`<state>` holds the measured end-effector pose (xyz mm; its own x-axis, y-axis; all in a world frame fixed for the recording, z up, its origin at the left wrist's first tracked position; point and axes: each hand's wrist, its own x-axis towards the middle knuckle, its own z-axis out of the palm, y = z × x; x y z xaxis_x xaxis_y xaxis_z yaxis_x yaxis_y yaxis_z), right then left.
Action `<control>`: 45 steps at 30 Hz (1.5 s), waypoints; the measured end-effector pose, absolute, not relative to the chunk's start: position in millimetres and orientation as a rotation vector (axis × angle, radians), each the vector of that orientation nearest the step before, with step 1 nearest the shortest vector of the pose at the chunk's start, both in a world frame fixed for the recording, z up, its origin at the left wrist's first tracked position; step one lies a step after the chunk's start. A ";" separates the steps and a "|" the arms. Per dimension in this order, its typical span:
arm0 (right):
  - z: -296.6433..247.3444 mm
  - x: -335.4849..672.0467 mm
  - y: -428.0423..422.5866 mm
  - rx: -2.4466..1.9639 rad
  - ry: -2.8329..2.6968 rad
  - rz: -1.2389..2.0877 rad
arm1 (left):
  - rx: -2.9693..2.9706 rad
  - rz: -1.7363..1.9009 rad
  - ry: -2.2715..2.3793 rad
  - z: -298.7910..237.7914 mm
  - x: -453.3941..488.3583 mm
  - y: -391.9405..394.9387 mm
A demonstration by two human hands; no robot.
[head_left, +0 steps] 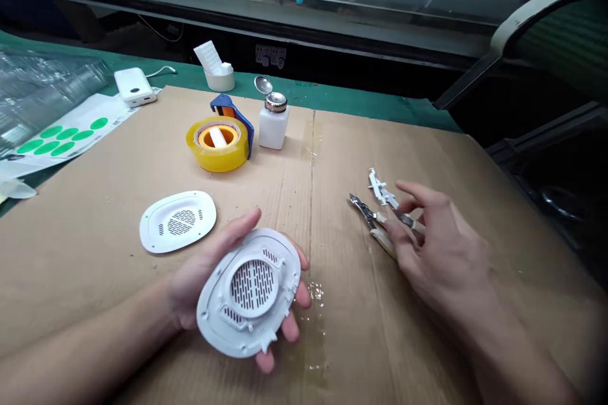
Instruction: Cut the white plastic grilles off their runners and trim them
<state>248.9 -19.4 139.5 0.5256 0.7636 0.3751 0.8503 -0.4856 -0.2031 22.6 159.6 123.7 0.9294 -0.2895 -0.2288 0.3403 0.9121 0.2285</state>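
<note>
My left hand is palm up, cradling an oval white plastic grille cover with a slotted round centre and small moulded clips along its edge. A matching oval cover lies to the left of that hand on the cardboard. Small metal-jawed cutting pliers with cream grips sit in the fingers of my right hand. At the tool's far end is a small white plastic piece, though its contact with the jaws is hard to make out.
The hands work over a creased cardboard sheet with a wet patch. Beyond stand a yellow tape roll, a blue holder, a white pump bottle, a white power bank, a white cup and green-dot sheets.
</note>
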 end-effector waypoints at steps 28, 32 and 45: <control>142.3 200.2 -16.5 -1.674 -2.057 0.227 | 0.287 -0.741 0.352 123.8 18.0 139.2; 142.0 199.9 -16.2 -1.690 -2.074 0.229 | 0.279 -0.785 0.350 121.4 19.4 140.6; 147.8 196.4 -11.2 -1.667 -2.079 0.075 | 0.375 -0.770 0.326 123.0 16.9 138.5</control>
<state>196.4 -11.2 147.8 -0.1504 0.9340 0.3239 0.9084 0.2599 -0.3275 16.9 138.5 123.0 0.6742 -0.6098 -0.4166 0.7236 0.6583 0.2074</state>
